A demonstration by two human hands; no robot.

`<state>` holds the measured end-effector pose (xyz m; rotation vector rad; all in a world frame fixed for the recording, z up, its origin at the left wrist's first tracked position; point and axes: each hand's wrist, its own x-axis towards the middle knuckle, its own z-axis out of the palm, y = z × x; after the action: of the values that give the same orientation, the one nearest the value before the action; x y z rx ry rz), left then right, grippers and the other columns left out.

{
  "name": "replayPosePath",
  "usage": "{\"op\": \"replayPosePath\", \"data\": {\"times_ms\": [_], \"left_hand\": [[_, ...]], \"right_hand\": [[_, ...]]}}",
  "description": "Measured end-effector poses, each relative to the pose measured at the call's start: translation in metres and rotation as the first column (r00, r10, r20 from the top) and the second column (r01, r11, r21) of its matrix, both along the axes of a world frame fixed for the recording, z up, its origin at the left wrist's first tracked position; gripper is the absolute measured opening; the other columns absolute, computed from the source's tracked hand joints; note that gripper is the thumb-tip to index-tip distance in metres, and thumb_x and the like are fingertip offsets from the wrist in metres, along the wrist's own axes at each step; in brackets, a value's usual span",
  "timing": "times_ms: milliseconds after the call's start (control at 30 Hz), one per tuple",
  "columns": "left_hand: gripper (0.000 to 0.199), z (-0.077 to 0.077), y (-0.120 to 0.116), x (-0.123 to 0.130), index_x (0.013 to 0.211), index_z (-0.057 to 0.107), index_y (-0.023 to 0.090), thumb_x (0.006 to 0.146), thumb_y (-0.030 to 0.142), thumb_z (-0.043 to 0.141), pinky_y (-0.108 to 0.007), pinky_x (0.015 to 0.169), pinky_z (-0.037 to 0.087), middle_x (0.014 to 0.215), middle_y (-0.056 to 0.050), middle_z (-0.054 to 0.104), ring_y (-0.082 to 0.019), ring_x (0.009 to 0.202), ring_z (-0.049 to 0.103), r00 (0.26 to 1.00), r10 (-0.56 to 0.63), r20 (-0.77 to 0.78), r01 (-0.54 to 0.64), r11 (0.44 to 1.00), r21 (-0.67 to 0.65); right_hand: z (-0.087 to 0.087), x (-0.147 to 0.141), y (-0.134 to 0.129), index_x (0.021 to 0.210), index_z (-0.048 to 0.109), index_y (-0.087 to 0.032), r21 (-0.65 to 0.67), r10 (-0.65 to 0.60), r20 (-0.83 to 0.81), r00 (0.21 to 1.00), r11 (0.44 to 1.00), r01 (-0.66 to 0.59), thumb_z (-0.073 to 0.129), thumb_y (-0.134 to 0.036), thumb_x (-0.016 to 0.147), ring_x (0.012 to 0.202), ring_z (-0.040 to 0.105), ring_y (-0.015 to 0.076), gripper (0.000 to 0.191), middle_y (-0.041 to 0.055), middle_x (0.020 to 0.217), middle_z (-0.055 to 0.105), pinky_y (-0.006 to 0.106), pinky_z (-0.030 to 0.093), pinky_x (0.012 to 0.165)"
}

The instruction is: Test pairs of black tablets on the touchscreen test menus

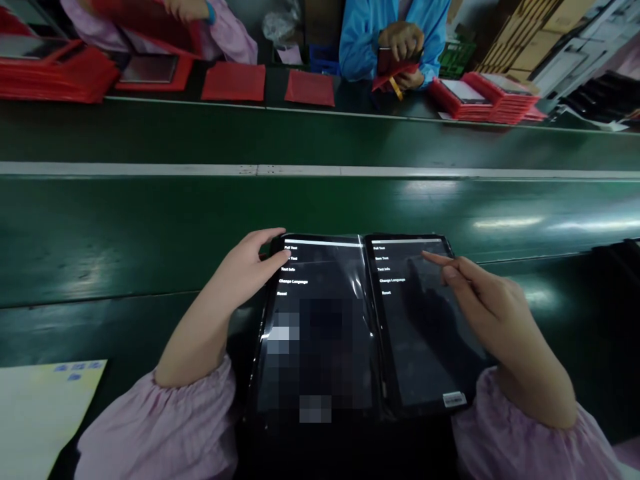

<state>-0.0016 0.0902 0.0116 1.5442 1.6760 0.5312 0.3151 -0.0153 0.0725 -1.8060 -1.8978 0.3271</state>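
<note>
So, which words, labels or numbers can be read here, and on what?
"Full Test": left tablet, right tablet
"Item Test": right tablet; left one's copy partly covered by the left hand
"Test Info": both tablets
"Change Language": both
"Reset": both
Too small or blurred: right tablet's sticker, blue marks on the paper.

I get dim light — white glare streaks the glossy green bench and the left black rectangular film-covered tablet, partly pixelated.

Red pouches line the far ledge, and a pale sheet lies nearer left.
</note>
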Motion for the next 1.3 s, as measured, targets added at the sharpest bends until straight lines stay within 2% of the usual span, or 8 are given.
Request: {"op": "replayPosePath", "data": {"times_ms": [133,233,333,667,900,1033,1133,1300], "left_hand": [[0.061,0.001,-0.001,-0.003,0.146,0.067,0.023,0.089,0.046,0.067,-0.054,0.123,0.045,0.159,-0.012,0.061,-0.036,0.149,0.054,1.0,0.001,0.022,-0.001,1.0,0.007],[0.059,0.003,-0.002,-0.004,0.143,0.067,0.026,0.088,0.047,0.067,-0.052,0.124,0.045,0.16,-0.01,0.061,-0.035,0.15,0.054,0.997,0.033,0.074,-0.032,0.999,-0.011],[0.056,0.005,-0.003,-0.006,0.14,0.069,0.027,0.087,0.045,0.067,-0.05,0.125,0.044,0.158,-0.009,0.063,-0.033,0.15,0.055,0.994,0.064,0.093,-0.061,0.998,-0.027],[0.063,0.011,-0.006,-0.02,0.143,0.067,0.028,0.085,0.051,0.066,-0.052,0.122,0.047,0.16,-0.009,0.061,-0.037,0.15,0.054,0.999,-0.028,0.043,0.031,0.997,-0.076],[0.083,-0.006,-0.008,-0.026,0.157,0.054,0.031,0.081,0.057,0.072,-0.055,0.122,0.047,0.167,-0.01,0.053,-0.04,0.153,0.05,0.983,-0.185,0.006,0.185,0.983,-0.016],[0.09,-0.007,-0.008,-0.028,0.16,0.052,0.031,0.079,0.064,0.072,-0.056,0.119,0.05,0.171,-0.01,0.048,-0.043,0.156,0.045,0.982,-0.191,0.011,0.191,0.981,-0.045],[0.088,-0.002,-0.008,-0.035,0.161,0.051,0.031,0.083,0.068,0.069,-0.059,0.123,0.045,0.173,-0.01,0.045,-0.042,0.156,0.046,0.992,-0.115,0.051,0.117,0.992,-0.056],[0.078,-0.012,-0.033,-0.04,0.156,0.058,0.032,0.089,0.07,0.065,-0.058,0.128,0.037,0.166,-0.009,0.055,-0.039,0.157,0.045,0.965,0.177,0.193,-0.151,0.978,-0.142]], "right_hand": [[0.006,-0.004,-0.004,0.073,0.064,-0.024,-0.021,-0.009,-0.022,1.0,1.0,0.009,0.05,-0.051,0.106,0.042,0.039,0.0103,0.044,0.0029,0.077,0.076,0.027,0.035,0.043],[0.01,-0.008,-0.008,0.061,0.057,-0.025,-0.049,0.009,-0.045,0.999,0.999,-0.011,0.049,-0.064,0.107,0.04,0.028,0.0098,0.06,-0.0025,0.052,0.053,0.026,0.024,0.039],[0.013,-0.013,-0.01,0.059,0.057,-0.024,-0.08,0.048,-0.067,0.997,0.995,-0.053,0.045,-0.074,0.106,0.041,0.025,0.0093,0.07,-0.0042,0.048,0.04,0.026,0.02,0.038],[0.013,-0.012,-0.01,0.065,0.066,-0.022,-0.11,0.023,-0.062,0.998,0.993,-0.03,0.044,-0.076,0.105,0.043,0.043,0.0109,0.07,0.0007,0.056,0.062,0.024,0.033,0.04],[0.015,-0.01,-0.016,0.068,0.068,-0.024,0.023,-0.046,-0.07,0.996,0.999,0.048,0.055,-0.062,0.104,0.039,0.027,0.0091,0.054,-0.0037,0.052,0.055,0.026,0.028,0.039],[0.017,-0.008,-0.024,0.059,0.058,-0.025,0.047,-0.188,-0.153,0.97,0.979,0.197,0.059,-0.058,0.103,0.043,0.043,0.0122,0.055,-0.0002,0.057,0.06,0.028,0.033,0.043],[0.012,0.001,-0.03,0.059,0.058,-0.026,0.141,-0.373,-0.291,0.881,0.894,0.425,0.064,-0.052,0.102,0.057,0.061,0.0187,0.05,0.0038,0.065,0.067,0.03,0.039,0.051],[-0.033,0.035,-0.047,0.085,0.067,-0.027,0.0,-0.498,-0.539,0.68,0.807,0.591,0.072,-0.07,0.087,0.08,0.073,0.0263,0.044,0.0106,0.11,0.082,0.036,0.057,0.062]]}}
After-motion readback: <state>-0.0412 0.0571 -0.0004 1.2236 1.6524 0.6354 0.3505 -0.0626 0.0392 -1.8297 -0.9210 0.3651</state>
